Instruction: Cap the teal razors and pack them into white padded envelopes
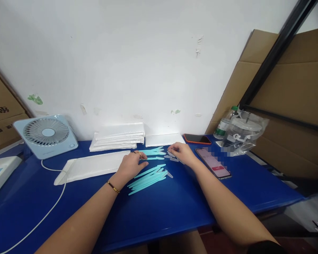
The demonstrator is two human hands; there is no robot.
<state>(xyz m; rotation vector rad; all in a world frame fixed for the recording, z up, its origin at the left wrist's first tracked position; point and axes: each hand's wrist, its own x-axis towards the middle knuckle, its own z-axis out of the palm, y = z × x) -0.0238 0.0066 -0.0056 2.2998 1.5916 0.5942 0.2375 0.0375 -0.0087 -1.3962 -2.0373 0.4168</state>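
Note:
Several slim turquoise sticks [148, 180] lie fanned out on the blue table [164, 215], and a smaller group of turquoise sticks [155, 151] lies behind them. My left hand [132, 165] is closed around the left end of one turquoise stick between the two groups. At the right ends of the back group, my right hand [180, 152] has its fingers pinched over small translucent caps [174, 159]; what sits between the fingertips is too small to make out. Another translucent cap [170, 174] lies beside the front group. A white sleeve [92, 166] lies flat left of my left hand.
A pale blue fan [48, 135] with a cable stands at the left, near a white device [2, 174]. White packets [118, 135] are stacked by the wall. Two phones [197, 139] [214, 164], a bottle [224, 127] and a bagged cup [243, 132] are on the right.

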